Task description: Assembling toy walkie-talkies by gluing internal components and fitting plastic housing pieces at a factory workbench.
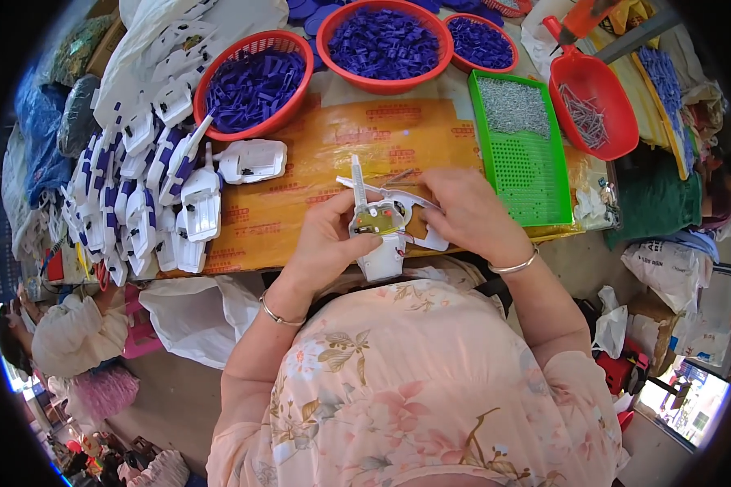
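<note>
My left hand (325, 239) grips a white plastic toy-gun half shell (379, 243), open side up, with a small circuit board and wires showing inside. My right hand (467, 211) holds a second white shell piece (426, 231) next to the first, fingers pinched on it near the board. Both hands work just above the near edge of the table covered in orange-yellow taped cardboard (341, 146). A loose white shell (253, 160) lies on the table to the left of my hands.
A pile of white-and-blue shells (138, 195) fills the left. Three red baskets of blue parts (256, 85) (384, 42) (479, 40) stand at the back. A green sorting tray with screws (528, 150) and a red scoop of nails (593, 105) sit to the right. Another person (65, 333) sits at lower left.
</note>
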